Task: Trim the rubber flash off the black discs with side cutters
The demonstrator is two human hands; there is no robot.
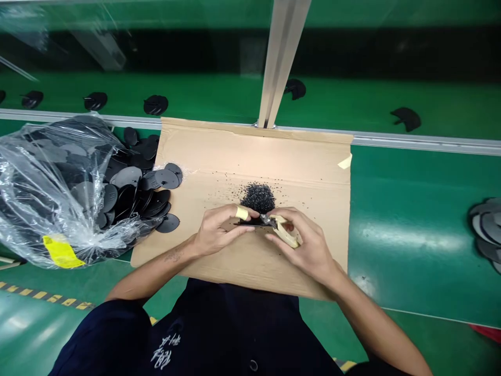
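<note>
My left hand (219, 225) pinches a thin black disc (245, 223), seen nearly edge-on over the cardboard. A pale yellow wrap is round one of its fingers. Closed round the cream handles of a pair of nippers (287, 233) is my right hand (303, 237). The metal jaws of the nippers meet the right edge of the disc; whether they bite into it I cannot tell. Just beyond both hands lies a heap of small black scraps (258, 197), with loose bits scattered about it.
Under my hands lies a cardboard sheet (313, 198). At left a clear plastic bag (50, 183) spills black discs (129, 177). More discs (489, 227) are stacked at far right. Several dark parts (155, 104) lie on the green surface behind the metal rail, near an upright post (282, 57).
</note>
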